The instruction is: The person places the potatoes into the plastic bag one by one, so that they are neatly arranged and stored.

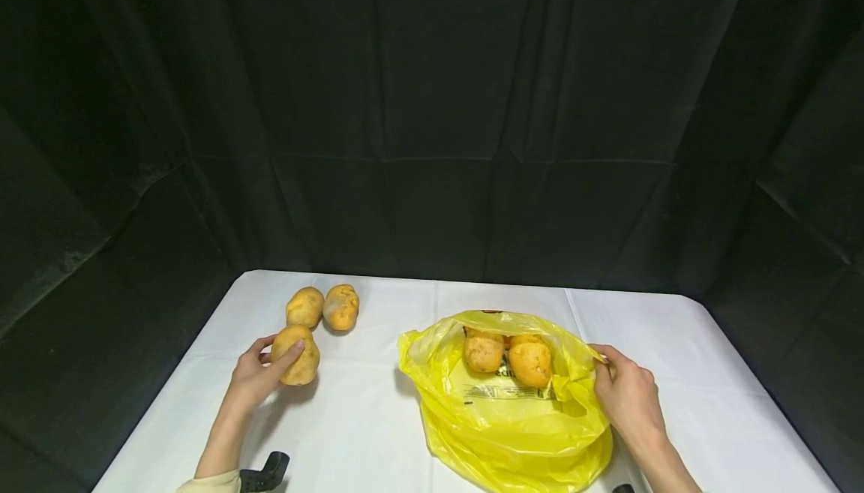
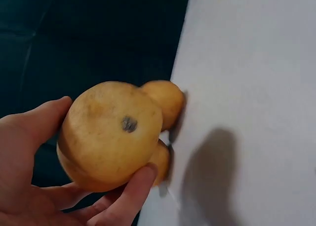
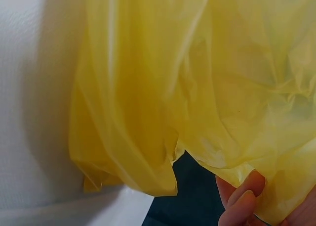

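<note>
My left hand (image 1: 256, 379) grips a large potato (image 1: 297, 356) between thumb and fingers, lifted above the table with its shadow below. In the left wrist view that potato (image 2: 111, 137) has a dark spot on its skin. Just behind it lie two more potatoes, a round one (image 1: 305, 307) and a longer one (image 1: 341, 308). At the right, my right hand (image 1: 629, 394) pinches the rim of a yellow plastic bag (image 1: 513, 440), whose mouth gapes toward me. Inside the bag sit a potato (image 1: 483, 350) and another potato (image 1: 530, 362). The right wrist view shows fingertips (image 3: 253, 182) on the bag's edge.
A white cloth (image 1: 364, 418) covers the table. Black curtains (image 1: 432, 118) rise behind it and along both sides. A black strap mount (image 1: 265, 472) sits on the left wrist.
</note>
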Demonstrator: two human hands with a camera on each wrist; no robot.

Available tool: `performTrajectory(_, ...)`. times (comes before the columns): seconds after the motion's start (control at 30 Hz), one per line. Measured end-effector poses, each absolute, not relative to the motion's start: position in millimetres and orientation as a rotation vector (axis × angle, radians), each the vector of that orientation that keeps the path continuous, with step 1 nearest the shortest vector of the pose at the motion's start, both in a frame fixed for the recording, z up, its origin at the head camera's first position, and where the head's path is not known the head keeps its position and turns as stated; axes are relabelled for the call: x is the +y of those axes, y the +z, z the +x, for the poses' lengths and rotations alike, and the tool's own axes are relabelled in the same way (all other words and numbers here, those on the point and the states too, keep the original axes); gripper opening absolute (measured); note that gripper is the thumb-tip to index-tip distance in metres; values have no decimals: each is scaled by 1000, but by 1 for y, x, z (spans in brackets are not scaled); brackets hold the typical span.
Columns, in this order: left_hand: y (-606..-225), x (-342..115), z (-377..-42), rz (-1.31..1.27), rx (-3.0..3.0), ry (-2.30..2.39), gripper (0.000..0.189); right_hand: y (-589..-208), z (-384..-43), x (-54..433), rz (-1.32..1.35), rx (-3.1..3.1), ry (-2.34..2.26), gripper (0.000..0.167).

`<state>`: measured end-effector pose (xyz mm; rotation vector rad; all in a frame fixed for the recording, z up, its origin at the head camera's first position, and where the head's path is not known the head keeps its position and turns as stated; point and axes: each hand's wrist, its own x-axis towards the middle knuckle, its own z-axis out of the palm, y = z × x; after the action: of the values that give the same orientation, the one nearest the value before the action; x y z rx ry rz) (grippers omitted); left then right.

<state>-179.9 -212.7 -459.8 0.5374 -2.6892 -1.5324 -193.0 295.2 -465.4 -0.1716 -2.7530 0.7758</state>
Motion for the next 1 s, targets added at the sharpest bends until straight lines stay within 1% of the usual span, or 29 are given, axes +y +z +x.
performTrajectory(0.17,-451,-207,-177,498,-2604,-1749,88,-464,-193,294,-158,-2746,774,28)
performTrajectory(0.43,-440,-199,-177,392,-2508,-1943,78,-463,-194,294,-130,-2730,752,28)
performTrajectory(0.67,-443,-189,-179,277,-2408,-2112,65,-461,-196,296,-86,-2714,742,28)
performTrajectory(1.0,-447,-173,-179,166,-2372,-2274,59,-463,-193,296,-90,-2726,753,27)
